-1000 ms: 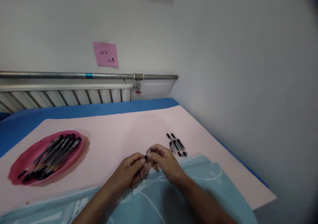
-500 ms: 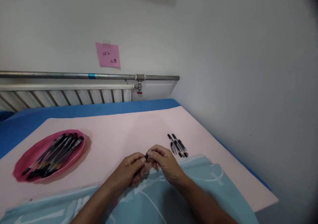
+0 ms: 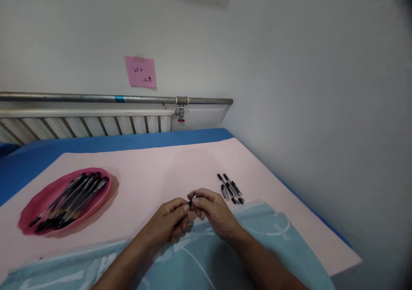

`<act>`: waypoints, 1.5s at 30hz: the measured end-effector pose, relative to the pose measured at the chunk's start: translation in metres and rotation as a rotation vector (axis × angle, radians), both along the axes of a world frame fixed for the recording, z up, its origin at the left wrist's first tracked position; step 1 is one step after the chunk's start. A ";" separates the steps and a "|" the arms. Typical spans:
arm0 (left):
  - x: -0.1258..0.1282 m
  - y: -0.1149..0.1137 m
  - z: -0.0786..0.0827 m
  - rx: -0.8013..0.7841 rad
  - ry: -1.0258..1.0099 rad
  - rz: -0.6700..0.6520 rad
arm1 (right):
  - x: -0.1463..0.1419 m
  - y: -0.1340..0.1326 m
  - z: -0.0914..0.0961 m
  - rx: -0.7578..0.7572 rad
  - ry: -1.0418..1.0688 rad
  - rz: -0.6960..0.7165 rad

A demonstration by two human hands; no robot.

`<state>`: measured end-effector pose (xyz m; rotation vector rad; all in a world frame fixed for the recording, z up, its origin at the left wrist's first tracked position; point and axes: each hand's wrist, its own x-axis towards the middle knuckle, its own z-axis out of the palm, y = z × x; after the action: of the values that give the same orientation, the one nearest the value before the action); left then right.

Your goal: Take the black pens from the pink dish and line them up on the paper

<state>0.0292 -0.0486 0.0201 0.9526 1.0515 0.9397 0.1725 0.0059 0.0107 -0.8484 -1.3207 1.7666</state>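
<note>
Head view: pen (image 3: 191,202) mostly hidden between left hand (image 3: 169,221) and right hand (image 3: 214,210).

Glossy plastic pens (image 3: 231,188) lie on matt, seemingly paper sheet (image 3: 167,165).

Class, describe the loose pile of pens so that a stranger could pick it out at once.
Start at the big pink sheet. Go to its right side, just past the right hand, where a few black pens lie. Unlike those in the pink tray at left, these lie bare on the sheet.
</note>
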 end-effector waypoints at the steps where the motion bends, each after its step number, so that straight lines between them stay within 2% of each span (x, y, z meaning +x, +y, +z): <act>1: 0.000 0.000 -0.001 -0.003 0.005 0.004 | 0.000 0.000 0.000 0.013 -0.015 -0.014; 5: 0.000 0.001 -0.003 0.005 0.012 0.011 | 0.000 0.000 0.000 0.029 -0.091 -0.022; 8: -0.001 0.001 -0.002 -0.001 -0.003 0.019 | 0.000 0.000 -0.001 0.004 -0.050 0.013; 12: -0.002 0.002 -0.002 0.000 0.026 0.017 | 0.001 0.001 -0.002 0.056 -0.062 -0.024; 17: -0.001 0.002 -0.002 0.007 0.024 0.006 | 0.000 0.000 -0.001 0.007 -0.067 -0.001; 24: -0.002 0.003 -0.003 0.029 0.093 0.005 | 0.000 0.001 -0.004 0.084 -0.166 -0.039; 28: -0.003 0.003 -0.005 0.019 0.082 -0.002 | 0.002 0.003 -0.006 0.043 -0.085 0.009; 34: -0.002 0.003 -0.006 0.019 0.117 -0.004 | 0.002 0.003 -0.006 0.125 -0.208 -0.082; 39: -0.002 0.003 -0.004 0.027 0.114 -0.003 | 0.001 0.003 -0.005 0.064 -0.099 -0.040; 45: -0.001 0.003 -0.007 0.033 0.155 -0.027 | 0.003 0.005 -0.008 0.124 -0.224 -0.074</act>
<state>0.0278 -0.0451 0.0128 1.0778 1.1536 0.8741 0.1753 0.0107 0.0029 -1.0344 -1.5056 1.5495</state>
